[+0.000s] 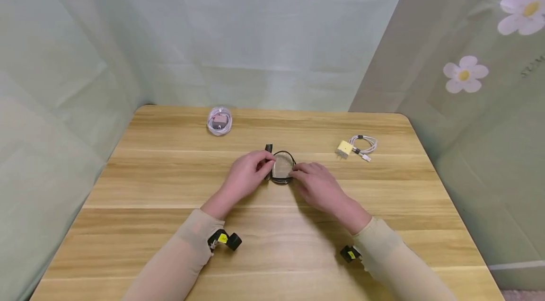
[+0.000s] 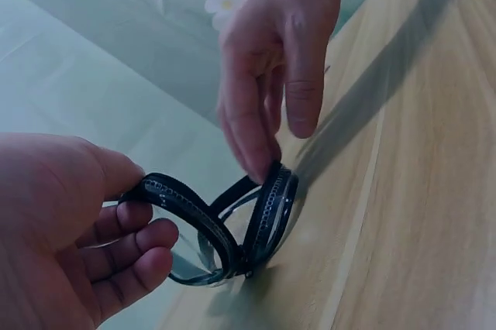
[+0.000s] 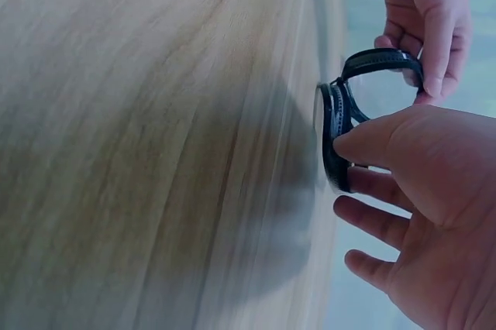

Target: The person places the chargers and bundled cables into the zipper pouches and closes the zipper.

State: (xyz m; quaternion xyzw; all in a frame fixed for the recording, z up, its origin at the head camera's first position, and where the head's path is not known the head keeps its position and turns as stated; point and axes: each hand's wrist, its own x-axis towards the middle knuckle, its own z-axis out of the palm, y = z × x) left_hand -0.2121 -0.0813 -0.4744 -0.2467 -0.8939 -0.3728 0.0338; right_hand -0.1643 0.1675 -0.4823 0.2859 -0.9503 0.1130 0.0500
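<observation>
A small round clear zip case with black zippered rims stands opened out near the middle of the table. My left hand pinches the raised half's rim between thumb and forefinger, its other fingers loosely bent, as the left wrist view shows. On the lower half, my right hand holds the rim with thumb and forefinger. Both rims, joined at a hinge, show in the left wrist view, where the zip teeth of the case are visible. Through the clear walls I make out no contents.
At the back left lies a coiled white cable with a pink and grey charger, seemingly in a round clear case. To the right are a yellow plug charger and a tied white cable. Curtains surround the wooden table.
</observation>
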